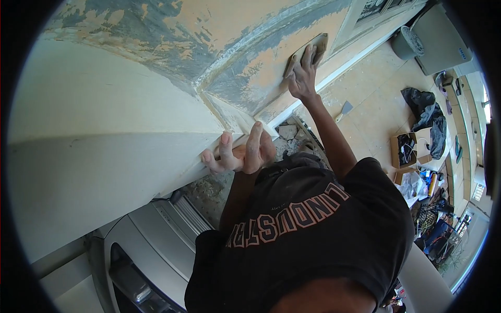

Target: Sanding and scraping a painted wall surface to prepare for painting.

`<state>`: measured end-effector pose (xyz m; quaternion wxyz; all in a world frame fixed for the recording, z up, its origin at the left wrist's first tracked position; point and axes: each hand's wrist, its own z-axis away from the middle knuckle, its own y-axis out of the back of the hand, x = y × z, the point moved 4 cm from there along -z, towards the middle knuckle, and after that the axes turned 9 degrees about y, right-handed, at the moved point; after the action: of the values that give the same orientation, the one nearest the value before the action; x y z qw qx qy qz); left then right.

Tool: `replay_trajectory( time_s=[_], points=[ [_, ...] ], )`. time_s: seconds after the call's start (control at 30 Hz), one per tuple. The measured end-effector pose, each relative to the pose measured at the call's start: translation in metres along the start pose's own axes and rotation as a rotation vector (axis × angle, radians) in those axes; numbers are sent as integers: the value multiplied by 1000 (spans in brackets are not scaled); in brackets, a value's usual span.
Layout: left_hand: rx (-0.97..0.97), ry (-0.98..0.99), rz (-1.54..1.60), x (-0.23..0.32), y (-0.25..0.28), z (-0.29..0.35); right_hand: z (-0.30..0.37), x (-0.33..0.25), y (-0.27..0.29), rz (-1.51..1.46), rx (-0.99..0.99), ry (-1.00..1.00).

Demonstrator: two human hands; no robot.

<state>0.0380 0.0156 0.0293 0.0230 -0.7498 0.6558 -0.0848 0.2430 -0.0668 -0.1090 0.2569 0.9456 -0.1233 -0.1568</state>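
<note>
Black shirt (313, 219): closest to camera, orange-outlined lettering across chest, fills lower middle.
Right hand (304, 75): arm stretched up and forward, gripping flat block, fingers laid across its back.
Flat block (322, 40): under right hand, set against patchy wall, near its lower border.
Patchy wall (156, 31): grey and peach patches, curved pale ridge running through.
Left hand (244, 159): fingers spread and bent, beside pale ledge (120, 141); can't tell if touching.
Rubble (287, 131): broken pieces between the forearms.
Scraper (344, 110): on tiled floor (373, 91), right of right forearm.
Bucket (407, 43): grey, upper right.
Black bags (430, 112): crumpled, beside cardboard box (395, 151).
Vehicle (143, 229): silver-grey, lower left.
</note>
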Motion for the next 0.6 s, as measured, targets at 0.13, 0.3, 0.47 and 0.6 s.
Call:
replay_trajectory(
  time_s=[0.13,0.3,0.47,0.6],
  points=[
    [-60,-29,-5,-1,0,-1,-57,-29,21,-212,529,-191],
    [-143,-95,4,-6,5,-3,55,-79,-44,-47,-220,59],
    [-169,-102,-6,0,2,2,95,90,-29,-499,338,-1047],
    [-242,34,-33,9,5,6,120,151,-45,-791,518,-1142]
  ],
)
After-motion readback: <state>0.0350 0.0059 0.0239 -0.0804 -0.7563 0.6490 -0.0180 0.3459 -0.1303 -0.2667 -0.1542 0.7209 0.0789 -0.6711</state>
